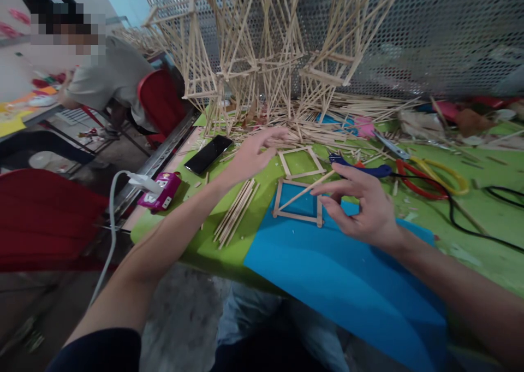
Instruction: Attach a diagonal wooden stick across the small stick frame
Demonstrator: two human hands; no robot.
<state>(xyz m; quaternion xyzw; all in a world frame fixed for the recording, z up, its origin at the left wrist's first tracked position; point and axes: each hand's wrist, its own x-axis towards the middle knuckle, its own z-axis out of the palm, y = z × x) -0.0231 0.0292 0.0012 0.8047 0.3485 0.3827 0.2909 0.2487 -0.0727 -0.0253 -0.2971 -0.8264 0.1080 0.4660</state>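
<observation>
My left hand (257, 151) stretches out over the far side of the table, its fingers extended at the edge of a pile of thin wooden sticks (311, 131). Whether the fingertips touch the pile is unclear. My right hand (362, 202) has a single wooden stick (305, 192) at its bent fingers. That stick slants across a square stick frame (298, 217), its lower end at the frame's near left corner. The square lies on a blue sheet (311, 268). Just behind it rests a second four-sided stick frame (305, 173). A loose bundle of sticks (236, 213) lies left of the sheet.
Tall stick structures (262, 60) stand at the back before a perforated metal panel (429, 44). Blue-handled pliers (364, 168), scissors (429, 178) and a black cable (454, 213) lie to the right. A phone (208, 154) and purple power adapter (161, 192) lie left. Another person (110, 77) sits beyond.
</observation>
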